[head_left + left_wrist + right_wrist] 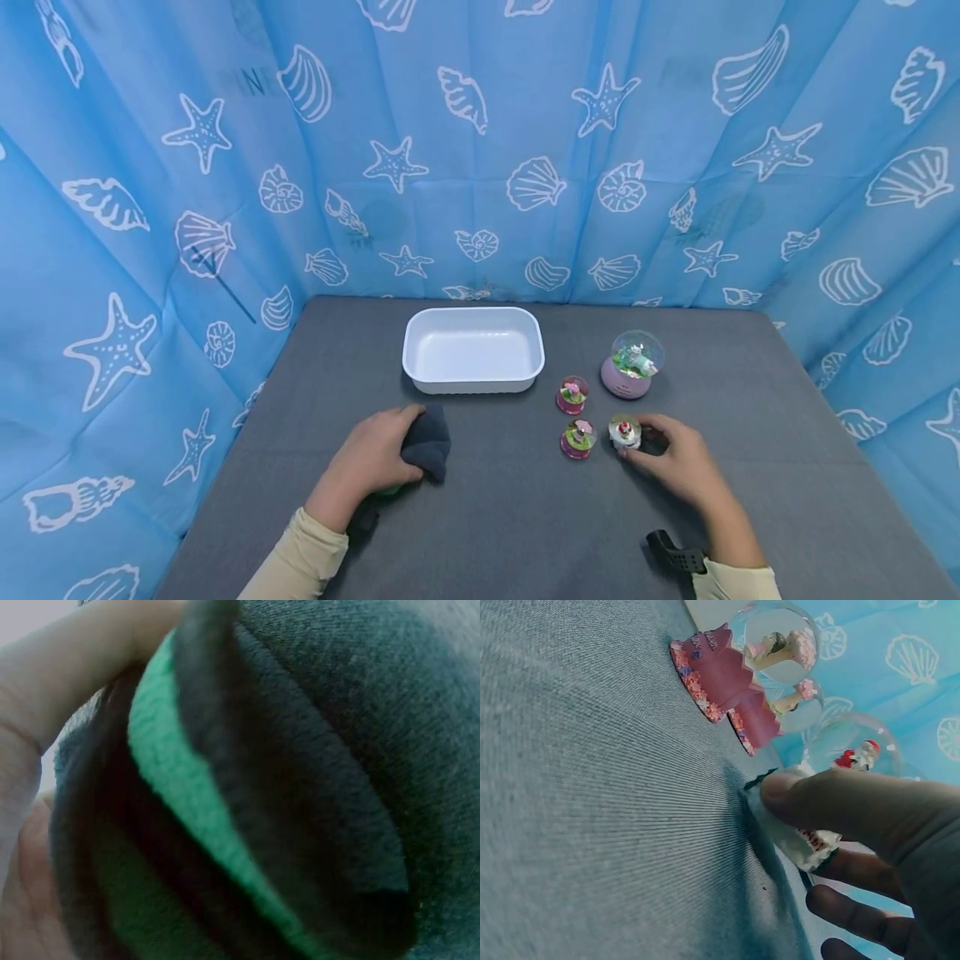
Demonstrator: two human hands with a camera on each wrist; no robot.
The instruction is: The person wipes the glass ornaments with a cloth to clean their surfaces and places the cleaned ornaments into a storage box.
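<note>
My left hand grips a folded dark grey cloth on the table, thumb on the near side and fingers on the far side. Close up in the left wrist view, green layers show between the grey folds of the cloth. My right hand pinches the white base of a small snow globe between thumb and fingers. A red-and-white figure stands inside this globe, seen also in the right wrist view, where my thumb presses its base. Just left of it are two small snow globes with pink bases, one nearer, one farther.
Behind the small globes stands a larger snow globe with a lilac base. A white rectangular basin sits at the back of the grey table. Blue curtains with shell and starfish prints surround the table's back and sides.
</note>
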